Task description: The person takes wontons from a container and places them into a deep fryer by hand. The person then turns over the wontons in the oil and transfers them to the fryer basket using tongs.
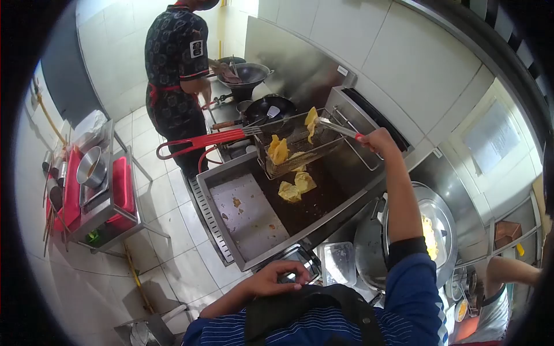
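Observation:
Metal tongs with a red end (341, 128) are gripped in my right hand (378, 142). A yellow fried piece (311, 123) is at their tips, over the right part of a wire basket (297, 167). More yellow pieces (278, 150) stand in the basket's left part. Below it, two yellow pieces (296, 187) lie in the dark oil of the fryer (242, 263). My left hand (283, 278) rests near my body by the fryer's front edge, its fingers curled and apart, holding nothing.
Red-handled tongs (202, 141) lie across the fryer's back left corner. Behind are woks (251, 74) and a person in a dark patterned shirt (173, 69). A large pot (369, 248) stands right, a cart (109, 202) left. Another person's arm (513, 271) shows lower right.

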`<state>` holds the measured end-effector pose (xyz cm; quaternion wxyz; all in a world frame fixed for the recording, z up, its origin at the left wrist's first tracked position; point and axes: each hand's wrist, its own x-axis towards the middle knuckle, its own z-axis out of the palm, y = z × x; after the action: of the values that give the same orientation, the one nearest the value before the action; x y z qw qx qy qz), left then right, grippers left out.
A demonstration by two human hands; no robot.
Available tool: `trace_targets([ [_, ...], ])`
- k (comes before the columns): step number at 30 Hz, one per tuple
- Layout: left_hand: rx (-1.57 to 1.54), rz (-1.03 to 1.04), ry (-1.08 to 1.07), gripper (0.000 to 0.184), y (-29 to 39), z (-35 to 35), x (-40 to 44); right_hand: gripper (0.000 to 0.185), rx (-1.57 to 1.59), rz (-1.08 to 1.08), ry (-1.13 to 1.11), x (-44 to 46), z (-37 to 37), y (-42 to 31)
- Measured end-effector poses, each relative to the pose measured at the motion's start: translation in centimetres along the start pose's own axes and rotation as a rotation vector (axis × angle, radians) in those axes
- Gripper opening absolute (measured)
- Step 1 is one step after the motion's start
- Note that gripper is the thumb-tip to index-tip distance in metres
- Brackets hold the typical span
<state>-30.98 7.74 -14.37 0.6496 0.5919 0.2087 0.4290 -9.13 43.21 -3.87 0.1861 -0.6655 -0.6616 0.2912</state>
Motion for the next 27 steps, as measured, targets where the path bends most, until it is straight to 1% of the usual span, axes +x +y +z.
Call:
trace_targets([
  [1,-0.001,0.004,0.005,0.021,0.0,-0.3,-0.5,0.021,0.063,0.027,-0.001,0.1,0.7,-0.3],
  [2,-0.030,0.000,0.031,0.021,0.0,-0.6,-1.1,0.021,0.060,0.025,-0.005,-1.1,0.8,-1.7],
  [4,-0.065,-0.008,0.061,0.021,-0.2,-1.1,-2.1,0.020,0.074,0.097,-0.077,-3.5,1.1,-3.9],
  [6,-0.101,0.030,0.126,0.020,-0.4,-1.4,-2.8,0.020,0.064,0.114,-0.109,-3.4,2.2,-4.4],
  [7,-0.103,0.028,0.121,0.020,-0.6,-1.4,-3.2,0.020,0.056,0.126,-0.135,-3.2,2.6,-4.6],
  [9,-0.137,0.024,0.179,0.019,-0.9,-1.5,-3.6,0.020,0.045,0.146,-0.152,-2.2,4.5,-4.6],
  [13,-0.186,0.027,0.203,0.019,-0.4,-1.4,-3.9,0.022,-0.028,0.214,-0.231,-1.4,6.8,-5.3],
  [14,-0.187,0.037,0.208,0.019,-0.3,-1.4,-3.9,0.026,-0.046,0.195,-0.248,-1.4,6.9,-5.3],
  [15,-0.192,0.044,0.213,0.019,-0.3,-1.4,-4.0,0.026,-0.045,0.204,-0.252,-1.3,6.9,-5.2],
  [16,-0.202,0.033,0.214,0.019,-0.4,-1.6,-4.0,0.029,-0.156,0.132,-0.225,-1.1,6.8,-5.2],
  [17,-0.146,0.041,0.215,0.019,-0.4,-1.8,-4.0,0.031,-0.266,0.066,-0.202,-0.8,6.7,-4.7],
  [18,-0.094,0.046,0.215,0.018,-0.4,-1.8,-4.0,0.034,-0.234,0.093,-0.196,-0.5,6.3,-4.2],
  [20,-0.130,0.046,0.217,0.018,-0.3,-1.9,-3.9,0.034,-0.238,-0.030,-0.180,-0.7,4.3,-3.4],
  [22,-0.145,0.029,0.218,0.018,-0.2,-2.0,-3.8,0.037,-0.258,-0.094,-0.088,-2.1,1.9,-3.1],
  [24,-0.130,0.016,0.233,0.018,-0.3,-1.9,-3.5,0.041,-0.398,-0.169,-0.025,-3.7,-0.7,-2.4],
  [25,-0.132,0.009,0.231,0.018,-0.4,-1.8,-3.2,0.041,-0.396,-0.163,-0.028,-5.0,-2.0,-2.1],
  [27,-0.151,-0.015,0.194,0.019,-0.4,-1.7,-2.5,0.047,-0.568,-0.124,0.105,-8.6,-3.8,-1.5],
])
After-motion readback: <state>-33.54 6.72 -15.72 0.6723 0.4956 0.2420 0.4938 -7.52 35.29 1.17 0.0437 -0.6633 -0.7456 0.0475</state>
